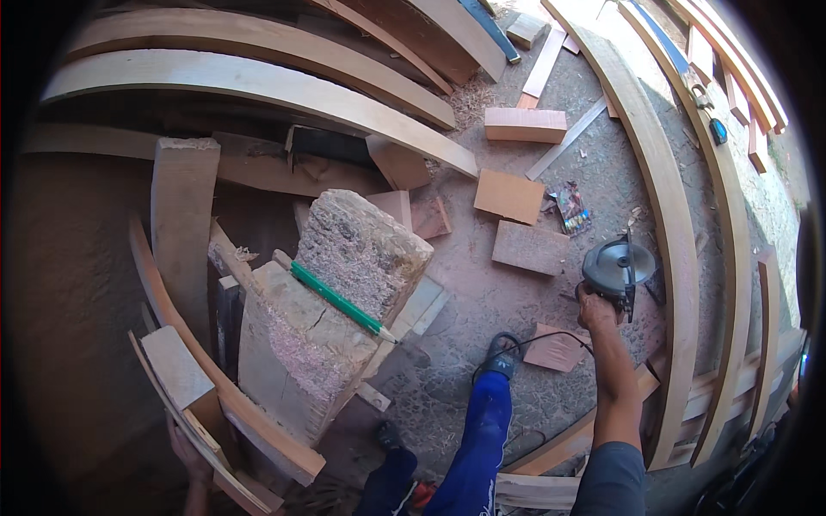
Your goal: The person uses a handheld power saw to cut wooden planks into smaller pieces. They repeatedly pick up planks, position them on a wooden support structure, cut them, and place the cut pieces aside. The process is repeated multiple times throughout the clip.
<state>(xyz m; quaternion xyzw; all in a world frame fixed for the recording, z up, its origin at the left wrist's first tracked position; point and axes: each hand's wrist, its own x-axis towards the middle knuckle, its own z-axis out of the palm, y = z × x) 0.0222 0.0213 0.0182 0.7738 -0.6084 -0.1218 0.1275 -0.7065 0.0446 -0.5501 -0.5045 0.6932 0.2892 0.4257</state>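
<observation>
My right hand (594, 310) grips a grey circular saw (615, 271) held out over the floor at the right, its cord trailing leftward past my foot. At the lower left my left hand (185, 451) grips a thin wooden strip (159, 387), partly hidden, beside a short wooden block (176, 365) and a curved board (219, 378). A thick, rough wooden block (284, 370) stands in the centre left, strewn with pinkish sawdust, with a green pencil (335, 299) lying across its top.
Long boards (249, 64) lie at the upper left and along the right (667, 224). Several offcuts (508, 193) and a small shiny packet (570, 206) lie on the dusty concrete floor (542, 413). A tape measure (717, 130) rests on a right-hand board. My feet (499, 357) are below.
</observation>
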